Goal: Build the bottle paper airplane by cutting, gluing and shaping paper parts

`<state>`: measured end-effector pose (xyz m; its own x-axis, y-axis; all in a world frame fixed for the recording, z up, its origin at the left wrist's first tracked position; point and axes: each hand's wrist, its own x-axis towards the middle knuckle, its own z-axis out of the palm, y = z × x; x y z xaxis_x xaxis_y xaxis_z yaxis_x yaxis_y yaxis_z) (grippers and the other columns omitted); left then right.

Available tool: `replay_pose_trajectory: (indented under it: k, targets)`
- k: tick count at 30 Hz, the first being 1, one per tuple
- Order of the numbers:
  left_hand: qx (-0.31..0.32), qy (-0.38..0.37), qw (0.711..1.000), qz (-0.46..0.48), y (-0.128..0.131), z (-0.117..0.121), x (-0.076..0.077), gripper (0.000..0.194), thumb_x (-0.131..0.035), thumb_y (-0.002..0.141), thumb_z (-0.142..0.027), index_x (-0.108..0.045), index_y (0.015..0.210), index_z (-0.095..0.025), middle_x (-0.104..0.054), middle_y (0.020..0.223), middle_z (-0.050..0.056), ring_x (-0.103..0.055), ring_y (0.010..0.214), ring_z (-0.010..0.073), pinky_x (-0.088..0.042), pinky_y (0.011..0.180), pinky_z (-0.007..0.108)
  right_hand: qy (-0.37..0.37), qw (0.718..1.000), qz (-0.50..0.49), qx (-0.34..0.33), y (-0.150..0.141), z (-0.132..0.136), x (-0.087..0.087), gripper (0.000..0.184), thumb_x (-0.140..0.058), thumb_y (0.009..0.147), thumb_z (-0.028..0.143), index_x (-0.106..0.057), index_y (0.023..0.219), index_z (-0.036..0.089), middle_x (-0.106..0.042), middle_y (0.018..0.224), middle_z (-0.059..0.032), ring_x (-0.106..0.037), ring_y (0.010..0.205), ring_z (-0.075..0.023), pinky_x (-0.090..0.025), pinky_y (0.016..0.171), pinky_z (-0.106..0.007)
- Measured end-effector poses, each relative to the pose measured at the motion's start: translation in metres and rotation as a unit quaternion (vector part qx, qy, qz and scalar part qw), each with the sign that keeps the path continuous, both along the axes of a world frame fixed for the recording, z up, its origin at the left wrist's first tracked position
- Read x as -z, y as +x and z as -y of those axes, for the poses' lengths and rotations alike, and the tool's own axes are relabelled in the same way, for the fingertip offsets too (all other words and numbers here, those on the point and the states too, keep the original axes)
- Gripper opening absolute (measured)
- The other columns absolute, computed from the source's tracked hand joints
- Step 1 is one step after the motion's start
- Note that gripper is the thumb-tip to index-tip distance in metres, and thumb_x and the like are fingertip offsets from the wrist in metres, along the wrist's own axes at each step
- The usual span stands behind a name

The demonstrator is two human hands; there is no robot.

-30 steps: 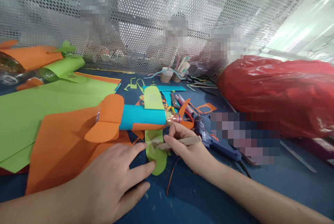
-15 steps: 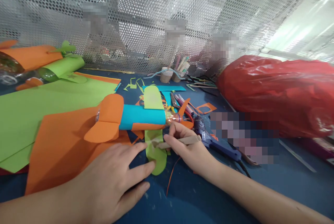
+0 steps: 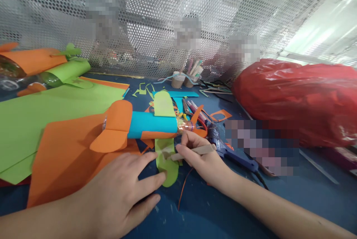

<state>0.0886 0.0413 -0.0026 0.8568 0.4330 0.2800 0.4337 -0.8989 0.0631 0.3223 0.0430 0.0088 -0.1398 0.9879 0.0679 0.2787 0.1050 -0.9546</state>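
A toy plane (image 3: 152, 124) made of a bottle wrapped in blue, orange and green foam lies on the blue table (image 3: 212, 209). Its near green wing (image 3: 166, 161) lies flat on the table. My left hand (image 3: 117, 194) rests flat with spread fingers, fingertips pressing the wing's lower end. My right hand (image 3: 200, 157) is closed around a wooden stick (image 3: 192, 151) whose tip touches the upper part of that wing, just below the plane's body.
Green foam sheets (image 3: 33, 116) and an orange sheet (image 3: 64, 157) cover the left. A blue glue gun (image 3: 234, 155) lies right of my hand. A red plastic bag (image 3: 295, 97) fills the right. Cups with pens (image 3: 185, 77), scissors and scraps sit by the perforated metal wall.
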Motion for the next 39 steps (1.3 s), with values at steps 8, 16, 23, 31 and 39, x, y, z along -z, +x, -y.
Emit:
replay_pose_trajectory:
  k: [8, 16, 23, 31, 39]
  targets:
    - [-0.004, 0.002, 1.000, 0.007, -0.0006, 0.0001, 0.0007, 0.036, -0.043, 0.099, -0.034, -0.060, 0.131, -0.030, -0.060, 0.129, 0.015, -0.067, 0.101, 0.0306, -0.059, 0.079, 0.049, 0.007, 1.000, 0.005, 0.012, -0.0005, -0.0003, 0.0005, 0.026, -0.059, 0.083, 0.030, -0.041, 0.066, 0.023, -0.038, 0.051, 0.0095, -0.030, 0.046, -0.0086, -0.025, 0.046, -0.023]
    - [-0.001, -0.003, 1.000, -0.005, -0.0006, -0.0005, 0.0005, 0.037, -0.042, 0.100, -0.035, -0.059, 0.132, -0.029, -0.059, 0.131, 0.017, -0.066, 0.103, 0.0326, -0.058, 0.078, 0.053, 0.008, 1.000, 0.005, 0.016, -0.0007, -0.0003, -0.0005, 0.025, -0.058, 0.083, 0.029, -0.042, 0.066, 0.022, -0.039, 0.053, 0.0086, -0.033, 0.049, -0.0089, -0.026, 0.047, -0.023]
    - [0.000, -0.001, 1.000, 0.000, 0.0000, 0.0000, -0.0013, 0.037, -0.040, 0.101, -0.033, -0.059, 0.132, -0.028, -0.060, 0.130, 0.018, -0.067, 0.102, 0.0328, -0.059, 0.078, 0.053, 0.012, 1.000, 0.004, 0.019, -0.0004, -0.0009, -0.0004, 0.025, -0.059, 0.083, 0.029, -0.041, 0.066, 0.023, -0.039, 0.054, 0.0082, -0.034, 0.050, -0.0094, -0.027, 0.048, -0.024]
    - [-0.002, 0.003, 1.000, -0.001, 0.0013, -0.0020, 0.0002, 0.037, -0.039, 0.101, -0.034, -0.059, 0.132, -0.029, -0.060, 0.129, 0.017, -0.067, 0.101, 0.0315, -0.059, 0.077, 0.052, 0.011, 0.999, -0.025, 0.025, -0.0004, -0.0013, 0.0008, 0.028, -0.062, 0.084, 0.032, -0.043, 0.066, 0.022, -0.041, 0.053, 0.0087, -0.035, 0.049, -0.0088, -0.034, 0.050, -0.023]
    - [-0.003, 0.042, 0.999, 0.012, -0.0009, 0.0001, 0.0002, 0.037, -0.041, 0.100, -0.034, -0.060, 0.131, -0.027, -0.061, 0.129, 0.016, -0.067, 0.104, 0.0304, -0.059, 0.080, 0.048, -0.005, 0.984, -0.168, 0.056, 0.0019, 0.0008, -0.0003, 0.025, -0.051, 0.091, 0.040, -0.053, 0.074, 0.022, -0.042, 0.050, 0.0086, -0.039, 0.045, -0.0094, -0.045, 0.054, -0.025]
